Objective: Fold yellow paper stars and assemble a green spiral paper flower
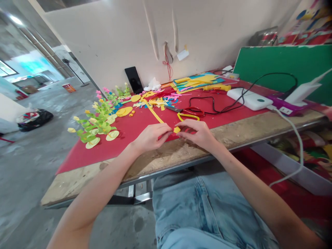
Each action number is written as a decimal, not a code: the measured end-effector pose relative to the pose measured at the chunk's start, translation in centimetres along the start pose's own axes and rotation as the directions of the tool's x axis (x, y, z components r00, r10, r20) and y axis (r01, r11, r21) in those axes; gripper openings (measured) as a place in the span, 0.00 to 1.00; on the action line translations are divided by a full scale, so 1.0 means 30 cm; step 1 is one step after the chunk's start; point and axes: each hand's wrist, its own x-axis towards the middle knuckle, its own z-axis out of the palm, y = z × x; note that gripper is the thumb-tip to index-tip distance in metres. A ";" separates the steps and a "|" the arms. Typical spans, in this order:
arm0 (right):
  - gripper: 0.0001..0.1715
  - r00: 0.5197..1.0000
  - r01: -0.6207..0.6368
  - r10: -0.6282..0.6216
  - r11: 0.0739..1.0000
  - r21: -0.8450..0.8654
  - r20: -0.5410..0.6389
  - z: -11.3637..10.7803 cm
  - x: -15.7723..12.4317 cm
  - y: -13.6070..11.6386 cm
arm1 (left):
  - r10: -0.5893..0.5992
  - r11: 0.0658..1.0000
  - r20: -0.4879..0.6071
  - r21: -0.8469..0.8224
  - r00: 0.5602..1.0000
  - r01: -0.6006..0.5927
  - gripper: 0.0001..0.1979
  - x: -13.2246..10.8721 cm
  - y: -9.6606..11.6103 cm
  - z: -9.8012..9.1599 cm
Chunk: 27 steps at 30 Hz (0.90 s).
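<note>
A small yellow piece of folded paper (176, 130) is between my two hands, just above the table's front part. My right hand (195, 132) pinches it from the right with thumb and fingertips. From the left, my left hand (157, 136) has its thumb and fingers pinched together at the paper's edge; its grip point is partly hidden. Beyond my left hand lies a long yellow paper strip (155, 113). Scissors (191, 113) with red and yellow handles lie just behind my right hand, blades pointing left.
Green paper plants (103, 119) on round yellow bases stand at the left. Colourful paper scraps (158, 100) lie mid-table, yellow sheets (197, 81) behind. A black phone (134, 80) leans against the wall. To the right are a white power bank (249, 99), cables and a green board (282, 65).
</note>
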 end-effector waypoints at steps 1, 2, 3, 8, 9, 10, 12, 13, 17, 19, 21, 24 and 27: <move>0.15 1.000 -0.010 0.010 1.000 0.013 0.003 0.000 0.000 0.000 | 0.006 1.000 0.013 0.004 1.000 -0.006 0.10 0.002 0.005 -0.002; 0.15 1.000 -0.016 0.016 1.000 0.025 0.010 -0.001 -0.001 0.000 | 0.010 1.000 0.017 0.017 1.000 -0.010 0.10 0.004 0.010 -0.003; 0.15 1.000 -0.021 0.020 0.999 0.034 0.019 -0.001 -0.001 -0.001 | 0.014 0.999 0.015 0.036 1.000 -0.014 0.10 0.006 0.013 -0.003; 0.14 0.998 -0.034 0.031 0.998 0.051 0.047 0.000 -0.001 0.000 | 0.034 0.997 0.030 0.065 0.999 -0.036 0.10 0.004 0.015 0.004; 0.14 0.998 -0.038 0.035 0.998 0.056 0.057 0.000 -0.001 -0.001 | 0.036 0.998 0.034 0.055 0.999 -0.037 0.10 0.002 0.014 0.006; 0.14 0.997 -0.045 0.041 0.997 0.063 0.066 -0.001 -0.002 -0.001 | 0.037 0.998 0.032 0.043 0.999 -0.039 0.10 0.001 0.013 0.007; 0.14 0.995 -0.063 0.057 0.995 0.080 0.081 -0.002 -0.003 -0.004 | 0.046 0.999 0.014 0.016 0.999 -0.046 0.10 -0.002 0.010 0.010; 0.14 0.994 -0.073 0.065 0.993 0.090 0.087 -0.002 -0.003 -0.005 | 0.056 0.998 0.000 0.003 0.998 -0.056 0.09 -0.003 0.008 0.012; 0.15 0.990 -0.101 0.089 0.988 0.116 0.107 -0.003 -0.005 -0.011 | 0.089 0.995 -0.046 -0.032 0.995 -0.091 0.08 -0.006 0.000 0.022; 0.15 0.990 -0.110 0.096 0.986 0.126 0.107 -0.001 -0.005 -0.012 | 0.087 0.995 -0.051 -0.049 0.995 -0.089 0.08 -0.006 0.000 0.024; 0.15 0.988 -0.126 0.111 0.981 0.150 0.104 0.000 -0.005 -0.013 | 0.073 0.995 -0.057 -0.066 0.996 -0.076 0.09 -0.004 0.003 0.024; 0.15 0.985 -0.157 0.137 0.964 0.216 0.106 0.000 -0.006 -0.014 | 0.058 0.995 -0.063 -0.080 0.996 -0.063 0.08 0.000 0.011 0.022; 0.15 0.981 -0.177 0.150 0.950 0.257 0.119 0.000 -0.007 -0.014 | 0.074 0.995 -0.094 -0.066 0.993 -0.080 0.07 0.002 0.015 0.023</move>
